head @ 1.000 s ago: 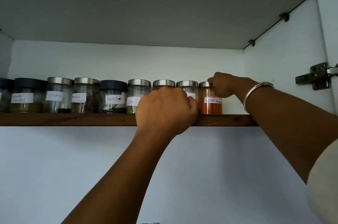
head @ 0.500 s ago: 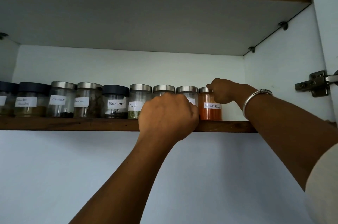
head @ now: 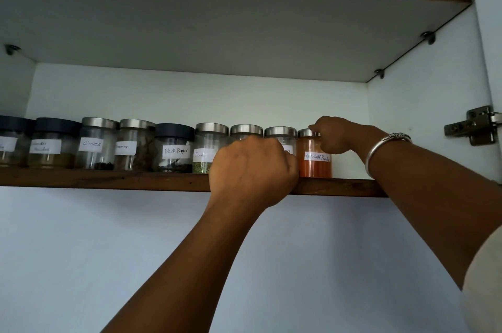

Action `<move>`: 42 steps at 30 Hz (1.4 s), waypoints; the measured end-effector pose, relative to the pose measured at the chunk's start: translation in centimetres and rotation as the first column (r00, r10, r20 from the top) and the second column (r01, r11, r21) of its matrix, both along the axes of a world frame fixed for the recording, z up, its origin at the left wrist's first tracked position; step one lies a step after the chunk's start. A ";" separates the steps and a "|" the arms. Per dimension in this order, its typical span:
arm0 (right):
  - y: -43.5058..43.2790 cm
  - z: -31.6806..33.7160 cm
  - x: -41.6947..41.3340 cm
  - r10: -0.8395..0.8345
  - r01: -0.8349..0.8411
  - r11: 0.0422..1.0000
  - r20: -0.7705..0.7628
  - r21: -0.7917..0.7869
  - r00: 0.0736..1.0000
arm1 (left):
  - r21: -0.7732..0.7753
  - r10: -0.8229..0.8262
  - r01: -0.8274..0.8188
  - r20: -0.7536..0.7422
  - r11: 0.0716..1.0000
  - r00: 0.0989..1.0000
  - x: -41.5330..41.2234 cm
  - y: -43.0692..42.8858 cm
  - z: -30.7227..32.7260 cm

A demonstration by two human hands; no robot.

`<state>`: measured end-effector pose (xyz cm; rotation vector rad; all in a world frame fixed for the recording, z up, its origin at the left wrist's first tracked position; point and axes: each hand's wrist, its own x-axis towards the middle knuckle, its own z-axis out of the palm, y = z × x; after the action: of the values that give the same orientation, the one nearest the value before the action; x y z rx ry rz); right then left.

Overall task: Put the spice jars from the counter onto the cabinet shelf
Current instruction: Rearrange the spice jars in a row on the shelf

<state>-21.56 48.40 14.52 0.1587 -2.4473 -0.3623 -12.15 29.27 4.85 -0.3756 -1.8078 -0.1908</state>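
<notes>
Several labelled glass spice jars stand in a row on the wooden cabinet shelf (head: 108,180). At the right end is the red chilli powder jar (head: 315,167), orange inside, and my right hand (head: 335,135) grips its lid and upper side. My left hand (head: 252,168) is closed in front of two steel-lidded jars (head: 279,133), hiding their lower halves; which one it holds I cannot tell. To the left stand the fennel jar (head: 206,150), the black pepper jar (head: 173,149) and the cloves jar (head: 95,143).
Another shelf board (head: 244,31) hangs low over the jars. The cabinet's right wall (head: 423,115) stands just beyond the chilli jar, with a metal door hinge (head: 472,126) on it. A short gap of shelf lies between jar and wall. A silver bangle (head: 385,146) circles my right wrist.
Both hands keep their places on the jars. The view has tilted up a little, so the shelf and jars sit lower in the frame.
</notes>
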 end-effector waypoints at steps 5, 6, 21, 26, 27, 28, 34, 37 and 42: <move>-0.1 0.0 -0.2 0.003 -0.002 1.000 0.010 -0.020 1.000 | -0.003 -0.017 0.017 0.008 1.000 1.000 0.0 0.0 0.0; -0.2 0.1 -0.3 0.002 -0.002 1.000 0.010 -0.020 1.000 | -0.003 -0.012 0.012 0.007 1.000 1.000 0.0 0.0 0.0; -0.8 -1.2 -1.2 0.065 -0.065 0.998 -0.019 -0.002 0.998 | -0.045 0.008 -0.007 0.023 0.999 1.000 0.1 -1.1 -0.3; -0.9 -1.4 -1.1 -0.004 0.005 0.999 -0.012 0.048 1.000 | -0.033 0.082 -0.082 -0.009 0.996 0.997 0.0 -4.8 -1.1; -1.0 -1.3 -1.0 0.010 -0.009 0.999 -0.015 0.046 1.000 | -0.018 0.106 -0.107 -0.012 0.994 0.994 0.0 -5.4 -1.1; -1.2 -1.3 -0.9 0.026 -0.025 0.999 -0.022 0.046 0.999 | -0.009 0.127 -0.128 -0.016 0.992 0.992 0.1 -5.8 -1.1; -5.4 -0.4 -1.0 0.095 -0.096 0.994 0.025 0.056 0.995 | 0.020 0.219 -0.218 -0.049 0.976 0.975 0.3 -5.2 -1.6; -9.5 0.1 -1.8 0.147 -0.151 0.987 0.073 0.060 0.986 | 0.035 0.186 -0.185 -0.061 0.982 0.981 0.2 -5.4 -1.7; -13.7 0.8 -3.9 0.056 -0.063 0.996 0.094 0.071 0.994 | -0.061 0.082 -0.087 -0.087 0.994 0.993 0.0 -6.5 -2.1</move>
<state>-25.45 34.71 15.27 0.2850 -2.5145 -0.4282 -12.11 22.77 2.79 -0.3468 -1.7457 -0.0570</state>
